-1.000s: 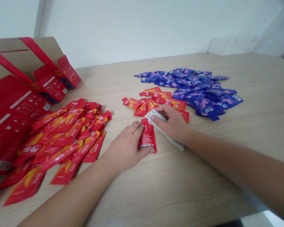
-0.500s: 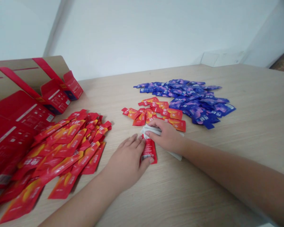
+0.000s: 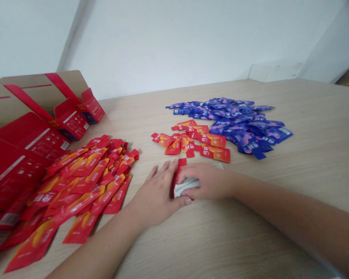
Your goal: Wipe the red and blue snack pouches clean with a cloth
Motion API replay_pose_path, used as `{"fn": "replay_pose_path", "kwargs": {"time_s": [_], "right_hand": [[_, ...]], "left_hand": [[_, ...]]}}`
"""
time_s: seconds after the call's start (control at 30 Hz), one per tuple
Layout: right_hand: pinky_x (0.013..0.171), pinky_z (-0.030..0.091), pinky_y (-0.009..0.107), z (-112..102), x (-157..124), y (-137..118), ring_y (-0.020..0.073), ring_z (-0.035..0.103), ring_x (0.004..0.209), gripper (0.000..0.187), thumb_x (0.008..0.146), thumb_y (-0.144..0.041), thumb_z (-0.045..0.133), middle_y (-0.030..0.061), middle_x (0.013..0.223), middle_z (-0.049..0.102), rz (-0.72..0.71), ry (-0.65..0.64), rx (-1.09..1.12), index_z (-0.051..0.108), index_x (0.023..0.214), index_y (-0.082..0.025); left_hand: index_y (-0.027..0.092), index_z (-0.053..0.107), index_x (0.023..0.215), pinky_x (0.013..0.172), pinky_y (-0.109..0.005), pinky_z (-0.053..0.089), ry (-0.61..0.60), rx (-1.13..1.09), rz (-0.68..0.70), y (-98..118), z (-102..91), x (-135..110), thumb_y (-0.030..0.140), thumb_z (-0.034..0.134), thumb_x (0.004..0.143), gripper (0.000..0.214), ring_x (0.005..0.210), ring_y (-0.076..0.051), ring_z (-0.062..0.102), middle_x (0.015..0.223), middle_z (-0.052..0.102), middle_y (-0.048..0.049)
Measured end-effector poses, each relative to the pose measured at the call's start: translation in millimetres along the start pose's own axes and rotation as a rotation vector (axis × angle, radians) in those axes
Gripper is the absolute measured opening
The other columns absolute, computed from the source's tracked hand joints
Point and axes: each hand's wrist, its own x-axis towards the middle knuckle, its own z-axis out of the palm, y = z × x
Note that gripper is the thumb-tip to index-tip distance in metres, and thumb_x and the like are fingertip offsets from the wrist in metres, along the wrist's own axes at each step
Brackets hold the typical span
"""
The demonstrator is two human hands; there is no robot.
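Observation:
My left hand lies on the table and grips a red foil sachet between thumb and fingers. Only the sachet's top end and a thin edge show. My right hand holds a folded white cloth pressed on the sachet, hiding most of its face. Both hands touch at the sachet. Just above them lies a loose group of red sachets.
A large heap of red sachets lies left of my hands, and a blue-purple sachet pile lies at the far right. Flattened red cartons and a cardboard box stand at the left. The wooden table continues right.
My right hand has moved down and brought the cloth onto the sachet, now covering most of it. The left hand still grips the sachet. The view has shifted slightly.

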Motion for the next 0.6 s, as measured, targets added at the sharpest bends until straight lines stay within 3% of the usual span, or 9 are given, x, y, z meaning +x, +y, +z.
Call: {"fn": "replay_pose_path", "kwargs": {"time_s": [0.27, 0.47, 0.6], "right_hand": [[0.094, 0.053, 0.041, 7, 3, 2, 0.0271, 0.071, 0.105, 0.021, 0.087, -0.027, 0.08, 0.0075, 0.114, 0.078, 0.016, 0.028, -0.15, 0.074, 0.107, -0.021], [0.096, 0.052, 0.043, 6, 3, 0, 0.0292, 0.071, 0.108, 0.022, 0.088, -0.029, 0.079, 0.0086, 0.116, 0.078, 0.057, 0.048, -0.116, 0.074, 0.108, -0.021], [0.088, 0.052, 0.038, 2, 2, -1, 0.0251, 0.071, 0.099, 0.02, 0.087, -0.027, 0.08, 0.0045, 0.108, 0.079, 0.103, 0.073, -0.053, 0.073, 0.105, -0.023]], "left_hand": [[0.017, 0.016, 0.173, 0.133, -0.067, 0.017, 0.011, 0.029, -0.037, -3, 11.6, 3, 0.066, 0.063, 0.099, 0.1, 0.169, -0.04, 0.01, 0.179, 0.027, -0.0204], [0.018, 0.009, 0.175, 0.132, -0.07, 0.018, -0.025, -0.022, -0.031, -3, 3.5, 4, 0.071, 0.064, 0.098, 0.108, 0.168, -0.041, 0.013, 0.178, 0.025, -0.0223], [0.019, 0.016, 0.174, 0.135, -0.066, 0.011, -0.066, -0.016, 0.011, -6, -0.1, 2, 0.068, 0.05, 0.106, 0.09, 0.169, -0.036, 0.015, 0.179, 0.026, -0.0179]]}}
